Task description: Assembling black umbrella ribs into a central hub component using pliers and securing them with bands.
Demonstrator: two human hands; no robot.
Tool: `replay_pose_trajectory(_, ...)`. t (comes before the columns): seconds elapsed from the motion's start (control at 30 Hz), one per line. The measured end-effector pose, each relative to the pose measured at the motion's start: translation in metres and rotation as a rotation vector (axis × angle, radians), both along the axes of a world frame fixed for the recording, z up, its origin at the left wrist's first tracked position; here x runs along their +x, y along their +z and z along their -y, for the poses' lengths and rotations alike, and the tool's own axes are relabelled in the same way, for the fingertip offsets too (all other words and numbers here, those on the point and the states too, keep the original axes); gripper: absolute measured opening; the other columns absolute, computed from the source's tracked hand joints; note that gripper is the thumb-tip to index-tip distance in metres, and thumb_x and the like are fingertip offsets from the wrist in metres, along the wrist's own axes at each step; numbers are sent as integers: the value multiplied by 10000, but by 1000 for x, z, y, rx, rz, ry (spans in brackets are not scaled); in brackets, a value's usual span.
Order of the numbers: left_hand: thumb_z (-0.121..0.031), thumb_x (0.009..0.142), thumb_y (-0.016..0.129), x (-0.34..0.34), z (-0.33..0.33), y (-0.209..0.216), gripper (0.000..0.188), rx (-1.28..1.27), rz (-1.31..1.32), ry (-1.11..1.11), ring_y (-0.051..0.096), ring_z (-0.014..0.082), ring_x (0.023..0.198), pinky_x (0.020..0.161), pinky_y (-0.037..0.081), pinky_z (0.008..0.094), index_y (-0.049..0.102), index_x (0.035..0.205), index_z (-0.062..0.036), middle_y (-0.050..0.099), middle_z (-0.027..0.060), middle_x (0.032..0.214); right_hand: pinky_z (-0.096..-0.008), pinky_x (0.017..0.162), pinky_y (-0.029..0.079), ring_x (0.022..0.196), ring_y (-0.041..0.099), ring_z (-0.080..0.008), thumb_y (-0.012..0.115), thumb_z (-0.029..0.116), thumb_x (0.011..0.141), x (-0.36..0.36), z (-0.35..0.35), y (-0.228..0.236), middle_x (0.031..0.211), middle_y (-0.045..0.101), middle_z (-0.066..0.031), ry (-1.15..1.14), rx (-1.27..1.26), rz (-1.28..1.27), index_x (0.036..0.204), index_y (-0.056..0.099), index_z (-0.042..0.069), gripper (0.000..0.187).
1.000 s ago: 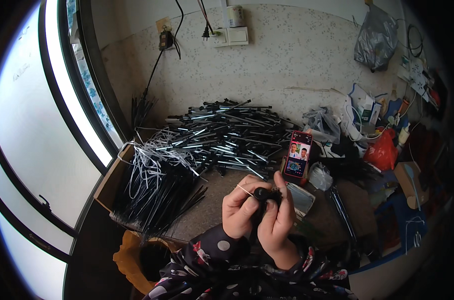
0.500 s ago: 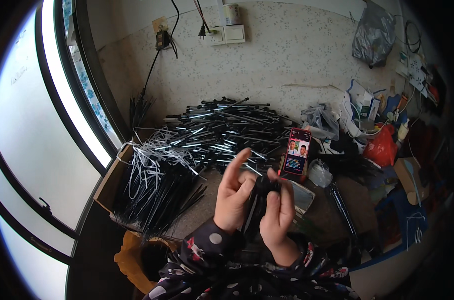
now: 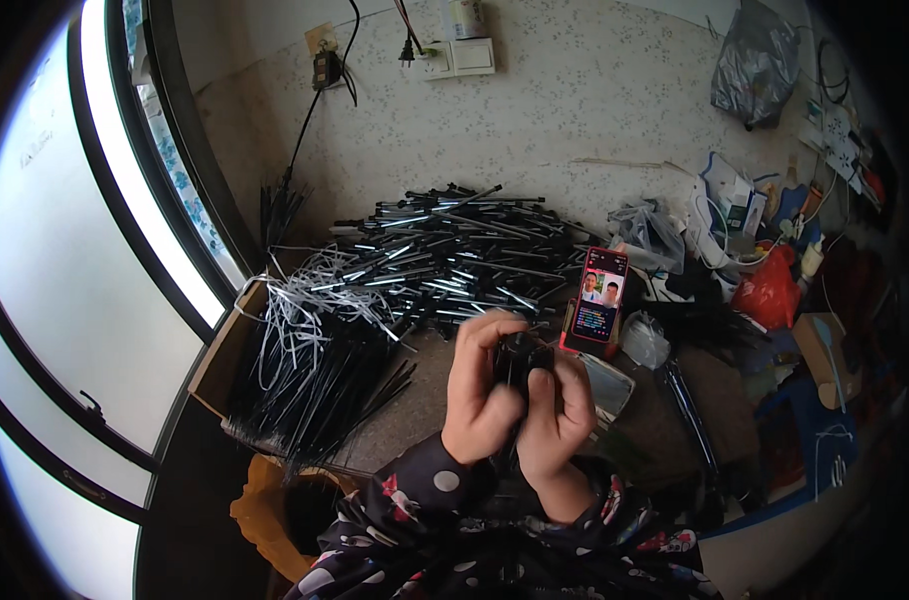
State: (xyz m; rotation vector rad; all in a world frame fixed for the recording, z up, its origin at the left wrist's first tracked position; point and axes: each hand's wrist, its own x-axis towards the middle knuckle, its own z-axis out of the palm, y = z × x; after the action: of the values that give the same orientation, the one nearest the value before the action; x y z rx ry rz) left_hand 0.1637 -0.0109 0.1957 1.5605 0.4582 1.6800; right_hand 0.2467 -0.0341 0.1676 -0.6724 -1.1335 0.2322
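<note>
left hand and right hand | clasped round a dark bundle | bundle mostly hidden, contents indistinct | black pen heap behind

Red phone upright, screen lit, beside pile.

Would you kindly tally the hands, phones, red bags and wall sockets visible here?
Hands: 2, left hand and right hand, clasped around a black bundle
Phone: 1
Red bag: 1
Wall socket plates: 2
Total: 6
</note>
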Motion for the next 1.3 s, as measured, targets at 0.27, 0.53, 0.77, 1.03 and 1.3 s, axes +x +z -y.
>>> replay_pose_trajectory(0.27, -274, 888, 560, -10, -12, 0, 356, 169, -80, -93, 549, 227, 977, 927, 378, 338, 551, 1037, 50, 586, 146, 1032, -256, 753, 428, 832, 554, -140, 627, 113, 859, 19, -12, -4, 923, 592, -57, 810, -148, -387, 988, 620, -43, 202)
replay_pose_trajectory(0.53, -134, 811, 655, -21, 23, 12, 238, -107, -271, -17, 564, 187, 904, 789, 430, 287, 544, 972, 2, 594, 98, 974, -247, 632, 445, 788, 565, -127, 691, 48, 792, 43, 15, 33, 804, 597, -63, 376, -179, 253, 896, 639, -46, 150)
replay_pose_trajectory(0.77, -19, 712, 692, -30, 49, -10, 218, -419, -119, -224, 501, 86, 764, 694, 417, 223, 525, 852, -26, 543, 20, 777, -238, 587, 413, 705, 517, -115, 728, 42, 745, 23, 38, 12, 785, 566, -42, 202, -40, 534, 875, 642, -7, 164)
replay_pose_trajectory(1.03, 18, 692, 637, -48, 67, -43, 168, -439, -250, -265, 489, 76, 692, 622, 405, 214, 494, 757, -43, 520, -25, 727, -254, 606, 389, 675, 484, -182, 746, 14, 683, 18, 66, 22, 811, 504, -41, 177, -303, 406, 883, 635, 3, 229)
replay_pose_trajectory(1.3, 7, 713, 642, -39, 78, -16, 175, -281, -452, 27, 474, 83, 649, 572, 399, 241, 488, 786, -35, 515, 10, 688, -313, 620, 419, 699, 500, -206, 776, 53, 634, 33, 71, 2, 815, 531, -47, 286, -162, 497, 924, 652, 23, 316)
